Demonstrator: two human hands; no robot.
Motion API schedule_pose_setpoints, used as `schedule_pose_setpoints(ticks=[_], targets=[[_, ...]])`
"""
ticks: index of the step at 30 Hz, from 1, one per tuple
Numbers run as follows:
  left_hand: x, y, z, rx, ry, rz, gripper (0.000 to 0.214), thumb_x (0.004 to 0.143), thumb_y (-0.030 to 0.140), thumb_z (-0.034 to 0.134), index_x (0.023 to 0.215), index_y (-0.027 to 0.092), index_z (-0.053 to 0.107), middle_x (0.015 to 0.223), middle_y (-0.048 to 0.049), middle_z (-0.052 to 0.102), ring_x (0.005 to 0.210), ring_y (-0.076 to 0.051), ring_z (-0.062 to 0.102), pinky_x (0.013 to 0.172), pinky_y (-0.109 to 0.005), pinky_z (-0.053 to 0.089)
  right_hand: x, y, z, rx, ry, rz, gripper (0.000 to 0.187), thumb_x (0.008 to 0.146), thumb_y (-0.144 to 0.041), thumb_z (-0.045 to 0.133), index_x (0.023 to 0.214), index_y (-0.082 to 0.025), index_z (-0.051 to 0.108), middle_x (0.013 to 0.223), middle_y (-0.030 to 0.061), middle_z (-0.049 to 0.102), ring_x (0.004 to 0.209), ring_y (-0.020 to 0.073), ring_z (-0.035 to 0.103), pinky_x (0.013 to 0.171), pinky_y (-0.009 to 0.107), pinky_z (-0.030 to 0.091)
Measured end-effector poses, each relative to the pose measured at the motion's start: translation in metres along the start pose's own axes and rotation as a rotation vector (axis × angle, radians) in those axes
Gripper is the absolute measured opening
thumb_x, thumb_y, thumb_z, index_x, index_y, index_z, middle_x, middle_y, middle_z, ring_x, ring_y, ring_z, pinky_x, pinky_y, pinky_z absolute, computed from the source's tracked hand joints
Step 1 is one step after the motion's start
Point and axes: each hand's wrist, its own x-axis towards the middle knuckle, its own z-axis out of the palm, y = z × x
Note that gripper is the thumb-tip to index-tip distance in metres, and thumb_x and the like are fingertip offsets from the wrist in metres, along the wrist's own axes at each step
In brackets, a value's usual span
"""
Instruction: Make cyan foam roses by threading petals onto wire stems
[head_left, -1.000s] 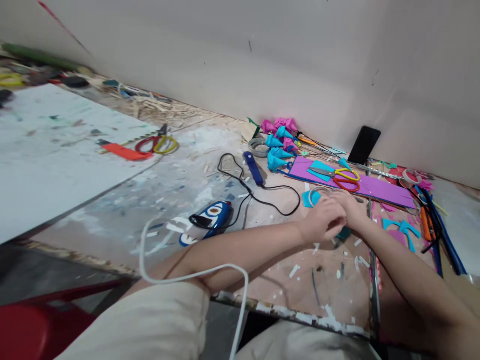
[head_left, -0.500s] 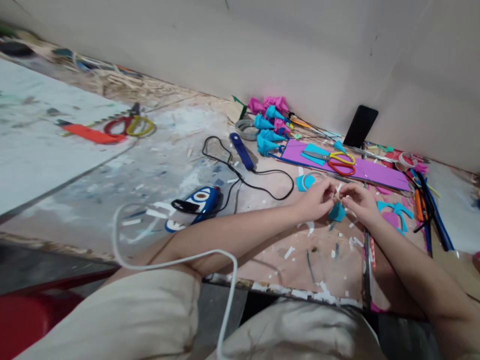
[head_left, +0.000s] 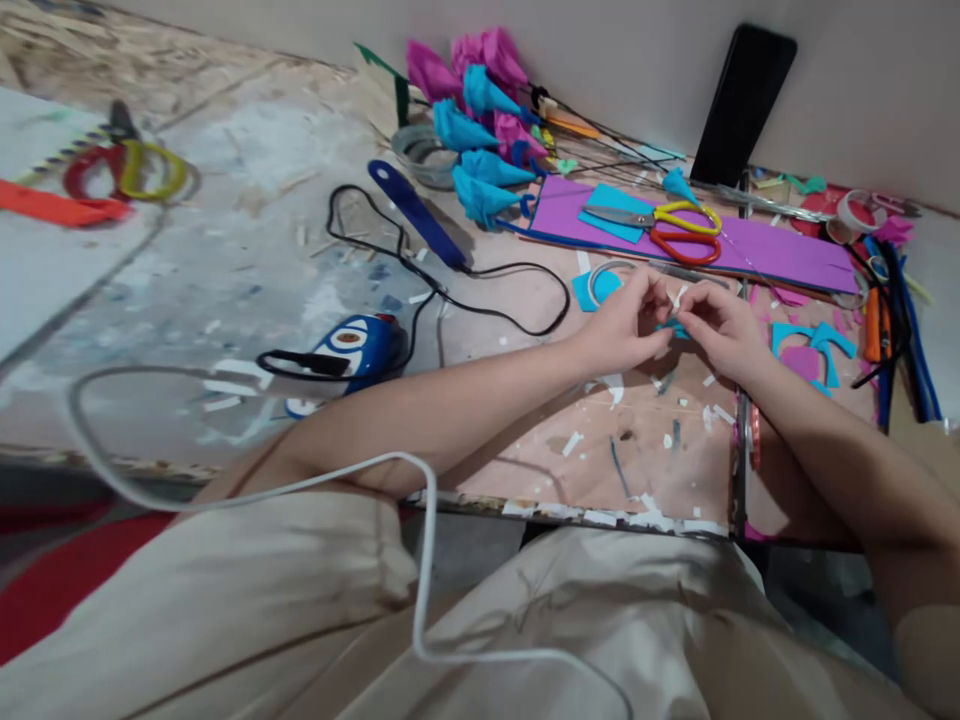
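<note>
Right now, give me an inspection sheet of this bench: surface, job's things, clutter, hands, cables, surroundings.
Surface: worn table, paint-smeared, littered with paper scraps.
Job's things: small cyan piece pinched between both hands.
Clutter: scissors on purple sheet; cyan and pink paper cones; blue glue gun; tape ring.
Hands: left hand and right hand meet fingertip to fingertip.
Cables: black cord on table; white cable across lap.
Surroundings: phone leaning on wall.

Blue scrap (head_left: 673,328) (mostly hidden) between hands (head_left: 675,325).
</note>
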Motion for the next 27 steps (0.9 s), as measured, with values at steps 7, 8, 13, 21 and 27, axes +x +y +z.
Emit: schedule_pose_setpoints(ticks=[7, 8, 13, 21, 27], targets=[[-0.001, -0.001, -0.007, 0.306, 0.003, 0.039, 0.036, 0.080, 0.021, 0.077, 0.107, 0.023, 0.052, 0.099, -0.0032, 0.060, 0.093, -0.022, 0.063, 0.093, -0.041, 0.054, -0.004, 0.007, -0.018, 0.166, 0.171, 0.138, 0.046, 0.095, -0.071, 0.078, 0.096, -0.027, 0.065, 0.087, -0.0010, 0.069, 0.081, 0.0160, 0.070, 0.078, 0.034, 0.061], [-0.002, 0.000, -0.007, 0.367, 0.008, 0.055, 0.038, 0.079, 0.024, 0.080, 0.107, 0.022, 0.055, 0.104, -0.0052, 0.062, 0.101, -0.026, 0.064, 0.099, -0.045, 0.053, -0.004, 0.010, -0.018, 0.253, 0.153, 0.183, 0.050, 0.091, -0.073, 0.081, 0.095, -0.027, 0.062, 0.085, -0.0024, 0.068, 0.077, 0.0151, 0.071, 0.074, 0.032, 0.061], [-0.006, 0.001, -0.006, 0.573, 0.006, 0.122, 0.049, 0.084, 0.034, 0.079, 0.127, 0.018, 0.060, 0.139, -0.0163, 0.064, 0.135, -0.037, 0.061, 0.116, -0.054, 0.049, 0.001, 0.021, -0.022, 0.500, 0.180, 0.284, 0.058, 0.078, -0.069, 0.094, 0.090, -0.027, 0.056, 0.082, -0.0044, 0.063, 0.065, 0.0115, 0.065, 0.048, 0.021, 0.046], [0.008, 0.000, -0.010, 0.846, -0.020, 0.072, 0.043, 0.100, 0.042, 0.065, 0.137, 0.022, 0.064, 0.174, -0.0219, 0.044, 0.156, -0.043, 0.049, 0.127, -0.063, 0.042, 0.008, 0.041, -0.028, 0.507, 0.477, 0.265, 0.042, 0.078, -0.046, 0.092, 0.089, -0.027, 0.055, 0.078, -0.0051, 0.063, 0.057, 0.0105, 0.055, 0.046, 0.021, 0.038], [0.064, -0.002, -0.007, 0.903, -0.013, -0.073, 0.043, 0.098, 0.036, 0.070, 0.139, 0.020, 0.067, 0.177, -0.0230, 0.042, 0.160, -0.045, 0.047, 0.128, -0.062, 0.042, 0.004, 0.048, -0.020, 0.404, 0.415, 0.277, 0.037, 0.072, -0.027, 0.083, 0.095, -0.028, 0.054, 0.087, -0.0056, 0.065, 0.058, 0.0090, 0.052, 0.050, 0.022, 0.039]])
